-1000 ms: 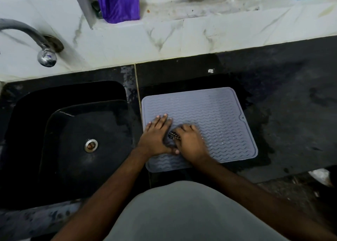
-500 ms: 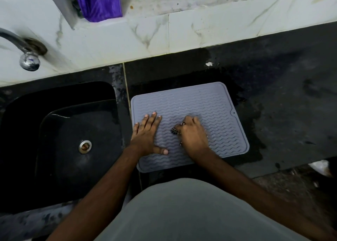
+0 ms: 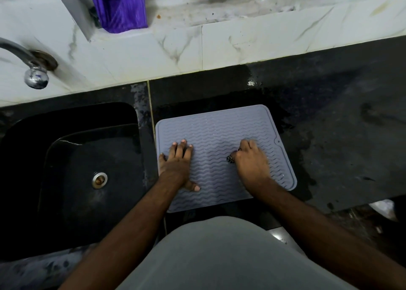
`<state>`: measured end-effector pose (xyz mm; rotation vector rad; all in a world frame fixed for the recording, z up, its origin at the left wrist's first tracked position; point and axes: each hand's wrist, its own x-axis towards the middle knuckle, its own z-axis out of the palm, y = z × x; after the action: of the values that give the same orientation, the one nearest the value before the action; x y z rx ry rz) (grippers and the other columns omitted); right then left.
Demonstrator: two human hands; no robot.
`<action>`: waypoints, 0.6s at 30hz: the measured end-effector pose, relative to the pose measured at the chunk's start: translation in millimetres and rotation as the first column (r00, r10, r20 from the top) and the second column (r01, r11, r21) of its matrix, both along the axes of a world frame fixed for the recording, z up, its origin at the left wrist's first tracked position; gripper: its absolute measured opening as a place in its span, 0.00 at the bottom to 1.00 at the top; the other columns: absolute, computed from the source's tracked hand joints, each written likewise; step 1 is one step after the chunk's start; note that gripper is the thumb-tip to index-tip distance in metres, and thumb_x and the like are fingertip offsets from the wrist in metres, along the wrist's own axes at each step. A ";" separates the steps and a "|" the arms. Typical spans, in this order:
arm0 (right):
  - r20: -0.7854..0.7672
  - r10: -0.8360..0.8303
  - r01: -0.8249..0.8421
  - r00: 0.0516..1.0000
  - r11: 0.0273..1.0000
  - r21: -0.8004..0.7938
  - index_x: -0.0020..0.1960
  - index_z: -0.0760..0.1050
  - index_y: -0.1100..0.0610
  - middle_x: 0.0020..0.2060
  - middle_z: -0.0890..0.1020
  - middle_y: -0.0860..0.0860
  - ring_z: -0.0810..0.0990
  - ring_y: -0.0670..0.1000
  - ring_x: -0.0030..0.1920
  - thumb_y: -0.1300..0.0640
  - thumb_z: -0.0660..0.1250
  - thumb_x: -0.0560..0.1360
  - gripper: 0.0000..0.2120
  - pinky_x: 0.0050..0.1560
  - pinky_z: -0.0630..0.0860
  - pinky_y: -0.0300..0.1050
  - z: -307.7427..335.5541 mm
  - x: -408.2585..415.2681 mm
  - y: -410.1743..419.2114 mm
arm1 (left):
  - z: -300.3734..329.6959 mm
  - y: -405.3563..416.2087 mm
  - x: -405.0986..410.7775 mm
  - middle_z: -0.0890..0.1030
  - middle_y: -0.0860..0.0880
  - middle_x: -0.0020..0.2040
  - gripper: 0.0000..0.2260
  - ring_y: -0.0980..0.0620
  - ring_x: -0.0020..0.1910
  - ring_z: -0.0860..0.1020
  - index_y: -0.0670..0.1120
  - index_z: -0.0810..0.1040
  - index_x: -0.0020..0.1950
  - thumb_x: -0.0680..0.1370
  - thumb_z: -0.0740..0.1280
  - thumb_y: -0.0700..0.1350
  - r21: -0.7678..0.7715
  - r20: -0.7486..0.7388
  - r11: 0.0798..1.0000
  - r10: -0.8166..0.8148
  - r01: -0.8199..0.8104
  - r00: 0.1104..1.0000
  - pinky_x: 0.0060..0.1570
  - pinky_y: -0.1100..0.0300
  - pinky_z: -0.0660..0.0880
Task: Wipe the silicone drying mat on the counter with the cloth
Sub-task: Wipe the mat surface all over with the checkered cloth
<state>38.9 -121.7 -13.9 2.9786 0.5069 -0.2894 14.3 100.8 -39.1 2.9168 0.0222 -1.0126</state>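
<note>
A grey silicone drying mat (image 3: 219, 129) with wavy ridges lies on the black counter just right of the sink. My left hand (image 3: 178, 164) lies flat on the mat's left side, fingers straight, thumb spread toward me. On the mat's right half, my right hand (image 3: 250, 160) is curled over a small dark cloth (image 3: 230, 158). Only a dark bunched bit of the cloth shows at the thumb side; the rest is hidden under the hand.
A black sink (image 3: 77, 169) with a metal drain (image 3: 99, 180) adjoins the mat on the left, with a tap (image 3: 33, 70) above. The wet black counter (image 3: 340, 125) stretches right. Purple fabric (image 3: 123, 11) hangs on the white ledge behind.
My right hand has slid with the cloth from the mat's left-centre toward its right side. My left hand stayed flat on the left part of the mat.
</note>
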 end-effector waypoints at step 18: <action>0.007 -0.146 0.146 0.989 0.980 -0.138 0.61 0.78 0.55 0.60 0.74 0.55 0.70 0.57 0.63 0.59 0.63 0.78 0.13 0.56 0.75 0.49 8.9 21.3 -48.2 | 14.2 -23.7 22.4 0.34 0.44 0.81 0.69 0.38 0.80 0.38 0.48 0.37 0.81 0.59 0.82 0.63 0.195 -0.166 0.981 0.038 -0.005 0.985 0.69 0.27 0.59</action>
<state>60.3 -169.8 -5.1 2.8845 0.2569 -0.3270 36.7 77.1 -24.9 2.9823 0.1682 -1.3221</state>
